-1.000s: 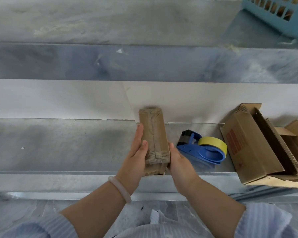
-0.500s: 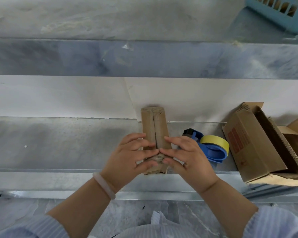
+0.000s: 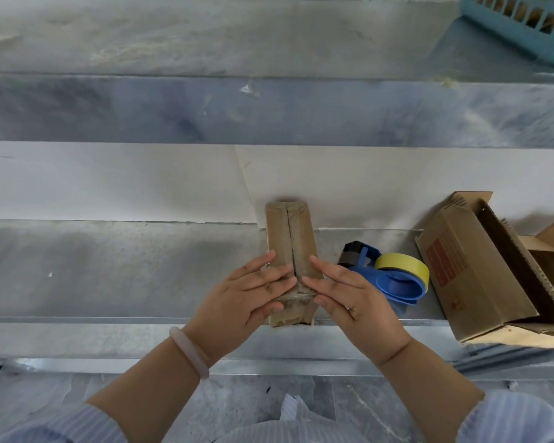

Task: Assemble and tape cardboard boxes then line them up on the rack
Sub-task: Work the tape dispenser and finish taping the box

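A narrow cardboard box (image 3: 288, 231) lies on the metal rack shelf (image 3: 109, 270), its long side running away from me and its top flaps meeting in a centre seam. My left hand (image 3: 247, 298) lies flat on the near left flap with straight fingers. My right hand (image 3: 349, 295) presses the near right flap the same way, fingertips almost meeting at the seam. The box's near end shows wrinkled tape. A blue tape dispenser (image 3: 387, 276) with a yellow roll sits just right of the box.
Open, unsealed cardboard boxes (image 3: 480, 266) lean at the right end of the shelf. An upper shelf (image 3: 269, 113) overhangs at the top, with a blue plastic basket (image 3: 525, 20) at its far right. A white back panel (image 3: 109, 183) closes the shelf behind.
One second ago my hands held the box by its sides. They moved onto the top and now press the flaps flat, fingers spread a little straighter than half a second ago.
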`<control>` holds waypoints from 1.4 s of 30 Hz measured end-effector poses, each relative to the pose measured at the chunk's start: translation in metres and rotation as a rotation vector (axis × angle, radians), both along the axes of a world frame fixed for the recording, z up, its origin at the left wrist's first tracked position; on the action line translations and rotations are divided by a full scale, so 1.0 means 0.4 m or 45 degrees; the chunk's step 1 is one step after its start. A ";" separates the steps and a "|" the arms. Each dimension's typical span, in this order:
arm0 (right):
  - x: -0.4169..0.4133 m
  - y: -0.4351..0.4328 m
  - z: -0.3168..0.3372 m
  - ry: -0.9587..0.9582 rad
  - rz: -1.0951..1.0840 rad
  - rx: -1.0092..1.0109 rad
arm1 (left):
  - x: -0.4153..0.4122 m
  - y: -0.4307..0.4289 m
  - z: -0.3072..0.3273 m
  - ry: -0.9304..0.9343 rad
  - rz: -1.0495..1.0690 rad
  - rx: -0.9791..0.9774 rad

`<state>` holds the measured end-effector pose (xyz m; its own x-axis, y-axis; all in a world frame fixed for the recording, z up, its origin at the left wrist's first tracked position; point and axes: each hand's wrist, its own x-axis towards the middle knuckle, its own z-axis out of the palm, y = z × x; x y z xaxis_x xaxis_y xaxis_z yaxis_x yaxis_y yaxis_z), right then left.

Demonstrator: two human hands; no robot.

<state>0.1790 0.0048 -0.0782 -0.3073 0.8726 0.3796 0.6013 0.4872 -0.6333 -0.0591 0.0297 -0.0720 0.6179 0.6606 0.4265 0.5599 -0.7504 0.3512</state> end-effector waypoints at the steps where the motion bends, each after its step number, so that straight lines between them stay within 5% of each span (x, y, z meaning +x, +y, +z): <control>1: 0.002 0.002 0.007 0.033 0.014 -0.055 | 0.000 0.003 0.004 -0.015 -0.011 -0.028; 5: -0.013 -0.006 0.019 0.195 -0.064 -0.195 | 0.010 -0.014 0.012 -0.201 0.065 -0.257; 9: -0.079 -0.019 0.026 0.379 -0.292 -0.225 | 0.078 -0.055 0.012 -0.524 0.467 -0.533; 11: -0.118 -0.026 0.027 0.477 -0.395 -0.293 | 0.118 -0.060 0.023 -0.743 0.594 -0.898; 14: -0.160 -0.038 0.016 0.634 -0.463 -0.507 | 0.155 -0.062 0.021 -1.145 0.394 -1.336; 17: -0.183 -0.036 0.022 0.997 -0.386 -0.777 | 0.163 -0.062 0.016 -1.279 0.414 -1.336; 20: -0.181 -0.018 0.029 1.086 -0.418 -0.799 | 0.169 -0.050 0.011 -1.333 0.499 -1.368; 35: -0.125 0.006 0.037 0.670 -0.581 -0.706 | 0.107 -0.028 0.013 -1.154 0.472 -1.338; 39: -0.043 0.029 0.067 0.638 -0.376 -0.848 | 0.013 0.026 0.023 -1.059 0.975 -0.829; 42: -0.015 0.051 0.089 0.530 -0.273 -0.956 | -0.045 0.086 0.046 -0.915 0.838 -0.889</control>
<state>0.1729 0.0253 -0.0426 -0.0733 0.9595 -0.2721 0.2814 -0.2418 -0.9286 -0.0772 0.0642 -0.0534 -0.1583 0.9866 -0.0405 0.2737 0.0833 0.9582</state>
